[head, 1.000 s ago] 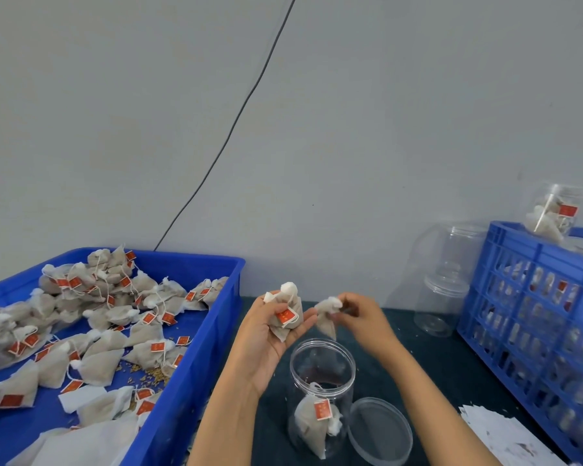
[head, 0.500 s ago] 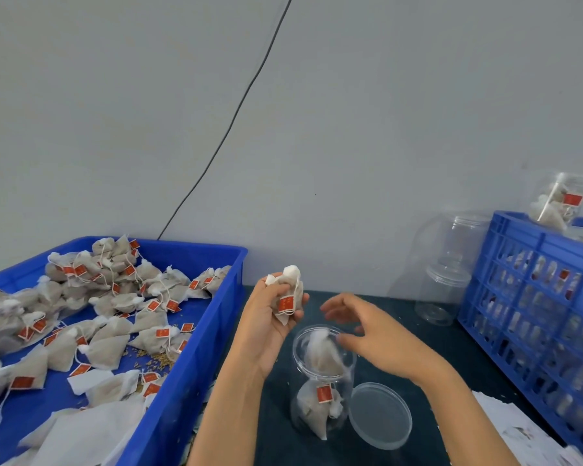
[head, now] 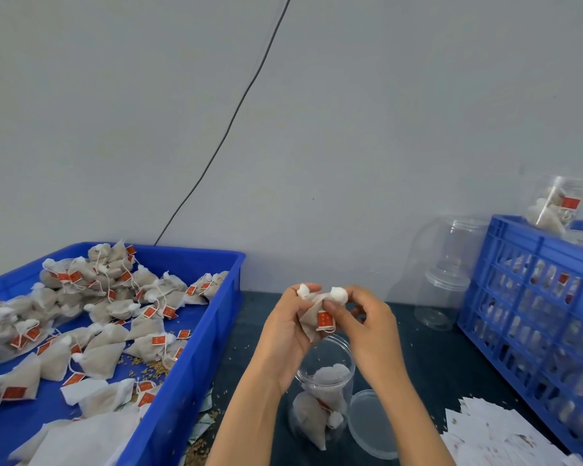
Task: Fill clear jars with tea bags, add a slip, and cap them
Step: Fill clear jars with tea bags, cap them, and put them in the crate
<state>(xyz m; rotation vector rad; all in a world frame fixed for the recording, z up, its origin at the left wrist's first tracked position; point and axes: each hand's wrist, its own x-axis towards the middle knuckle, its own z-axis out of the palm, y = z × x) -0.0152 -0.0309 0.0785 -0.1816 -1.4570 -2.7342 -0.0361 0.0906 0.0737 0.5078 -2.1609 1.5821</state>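
Note:
An open clear jar [head: 323, 398] stands on the dark table in front of me, with two tea bags inside. Its clear lid [head: 371, 423] lies flat just to its right. Above the jar mouth my left hand [head: 283, 334] holds a small bunch of tea bags [head: 317, 317] with red tags. My right hand [head: 367, 324] pinches the top of one of those bags. A heap of white paper slips [head: 492, 438] lies at the lower right.
A blue tray [head: 196, 348] full of loose tea bags [head: 98, 317] fills the left side. A blue crate [head: 532, 317] holding filled jars stands at the right, one filled jar [head: 552, 205] on top. Stacked empty clear jars [head: 448, 267] stand by the wall.
My right hand let a tea bag fall into the jar, then came back up to the bunch in my left hand and took hold of another bag.

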